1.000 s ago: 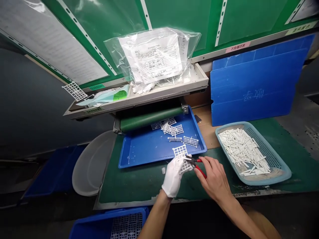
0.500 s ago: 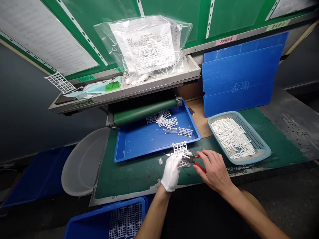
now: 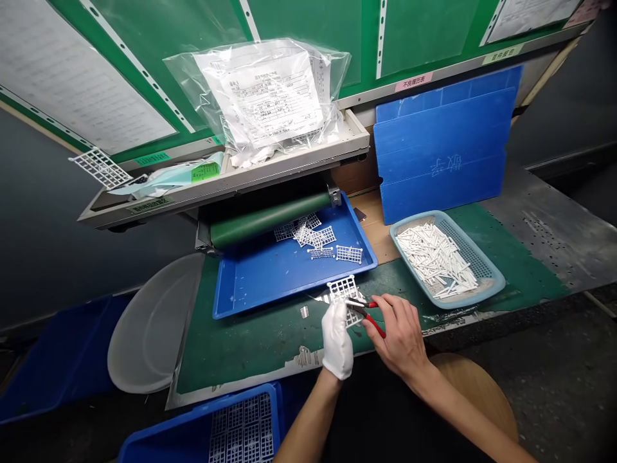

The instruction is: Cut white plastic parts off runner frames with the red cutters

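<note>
My left hand (image 3: 337,341), in a white glove, is closed at the lower left edge of a white plastic grid (image 3: 342,287), gripping it above the green mat. A short white stick (image 3: 355,303) crosses the front of the grid by the gloved fingertips. Bare, my right hand (image 3: 398,334) is wrapped round cutting pliers (image 3: 375,325) with red handles. Their dark jaws point left, at the stick and the grid; whether they touch either cannot be made out. Part of the grid is hidden behind the glove and the pliers.
Several white grids (image 3: 349,254) lie in a blue tray (image 3: 260,283) under a green roller (image 3: 270,222). To the right, a light blue basket (image 3: 496,276) holds many white sticks. Stacked grids (image 3: 241,427) fill part of a blue bin (image 3: 164,444) below the table edge.
The view has swung slightly, so most things sit further left. The gloved hand has shifted lower against the grid and turned more upright; the pliers stay by the stick.
</note>
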`<act>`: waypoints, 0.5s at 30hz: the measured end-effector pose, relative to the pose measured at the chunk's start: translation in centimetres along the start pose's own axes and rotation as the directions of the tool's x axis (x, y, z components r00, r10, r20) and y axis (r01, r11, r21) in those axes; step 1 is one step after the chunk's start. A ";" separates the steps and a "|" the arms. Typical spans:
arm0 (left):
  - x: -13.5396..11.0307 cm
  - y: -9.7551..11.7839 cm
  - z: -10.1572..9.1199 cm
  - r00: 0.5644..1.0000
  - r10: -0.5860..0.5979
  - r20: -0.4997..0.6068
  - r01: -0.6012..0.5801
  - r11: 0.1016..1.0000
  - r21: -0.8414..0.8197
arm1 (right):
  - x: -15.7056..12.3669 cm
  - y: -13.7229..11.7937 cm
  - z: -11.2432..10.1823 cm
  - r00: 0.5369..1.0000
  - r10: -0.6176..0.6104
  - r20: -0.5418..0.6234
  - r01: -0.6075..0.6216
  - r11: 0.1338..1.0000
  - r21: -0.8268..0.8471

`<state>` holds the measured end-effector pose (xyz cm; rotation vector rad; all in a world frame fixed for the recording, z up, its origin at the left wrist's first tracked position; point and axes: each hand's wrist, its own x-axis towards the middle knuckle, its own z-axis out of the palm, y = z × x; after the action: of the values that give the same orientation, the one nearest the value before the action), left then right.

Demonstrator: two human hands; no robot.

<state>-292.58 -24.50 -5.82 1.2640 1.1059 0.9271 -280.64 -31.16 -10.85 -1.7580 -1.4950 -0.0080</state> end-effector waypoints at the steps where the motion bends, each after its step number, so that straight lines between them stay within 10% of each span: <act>1: 0.1 -0.1 -0.2 1.000 -0.027 0.011 0.027 1.000 0.008 | 0.2 0.5 -0.2 0.999 -0.032 -0.002 0.032 0.999 -0.019; 6: 1.2 1.8 -1.5 0.911 -0.265 0.316 0.251 0.964 0.087 | 2.2 4.9 -2.3 0.944 -0.319 0.080 0.328 0.936 -0.132; 10: 3.0 3.5 -0.6 0.638 -0.461 0.616 0.540 0.839 0.069 | 3.8 7.6 -4.6 0.833 -0.521 0.189 0.548 0.825 -0.140; 15: 4.8 2.5 2.9 0.494 -0.694 0.523 0.779 0.621 0.089 | 5.3 8.8 -6.9 0.779 -0.580 0.239 0.617 0.776 -0.130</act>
<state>-288.43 -20.30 -3.96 0.6812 0.9620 -0.0217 -268.47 -30.50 -8.59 -1.3731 -2.2160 -0.3452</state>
